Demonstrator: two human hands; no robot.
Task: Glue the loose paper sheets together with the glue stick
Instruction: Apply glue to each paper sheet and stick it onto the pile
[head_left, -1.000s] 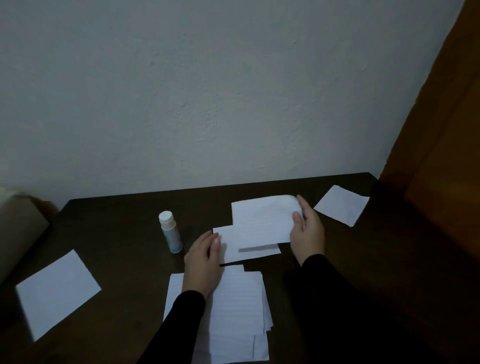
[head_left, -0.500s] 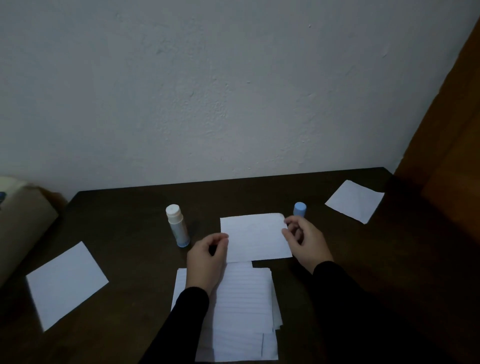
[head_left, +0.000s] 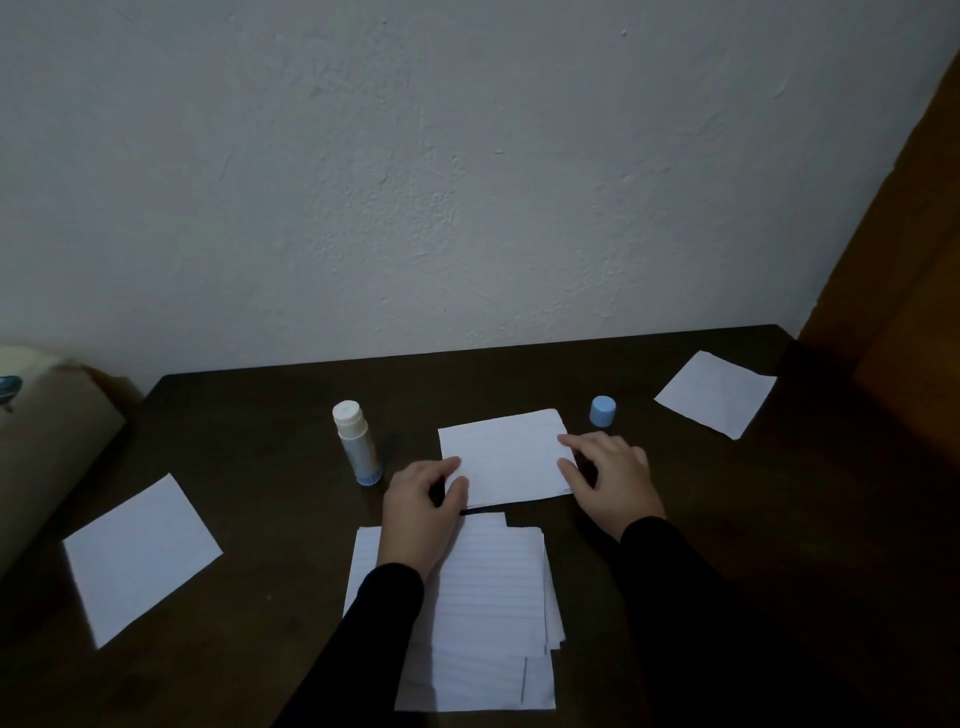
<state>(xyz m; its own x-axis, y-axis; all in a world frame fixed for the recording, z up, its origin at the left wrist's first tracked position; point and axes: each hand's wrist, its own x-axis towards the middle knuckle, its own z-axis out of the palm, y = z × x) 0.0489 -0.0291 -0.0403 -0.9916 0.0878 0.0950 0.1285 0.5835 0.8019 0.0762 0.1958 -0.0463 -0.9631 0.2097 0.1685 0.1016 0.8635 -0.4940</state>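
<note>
A small white lined sheet (head_left: 506, 457) lies flat on the dark table (head_left: 260, 467), over another sheet beneath it. My left hand (head_left: 421, 514) pinches its near-left corner with thumb and forefinger. My right hand (head_left: 613, 475) rests its fingertips on the sheet's right edge. The glue stick (head_left: 356, 441) stands upright and uncapped left of the sheet. Its blue cap (head_left: 602, 410) stands apart, just beyond my right hand. A stack of lined sheets (head_left: 488, 613) lies close to me, partly under my left forearm.
One loose sheet (head_left: 137, 556) lies at the left, another sheet (head_left: 717, 392) at the far right corner. A beige rolled object (head_left: 47, 447) sits beside the table's left edge. A wall stands behind; a wooden door (head_left: 909, 286) is at right.
My right hand laid the lifted sheet down flat onto the one below, uncovering the blue cap. Both hands now sit at the sheet's edges.
</note>
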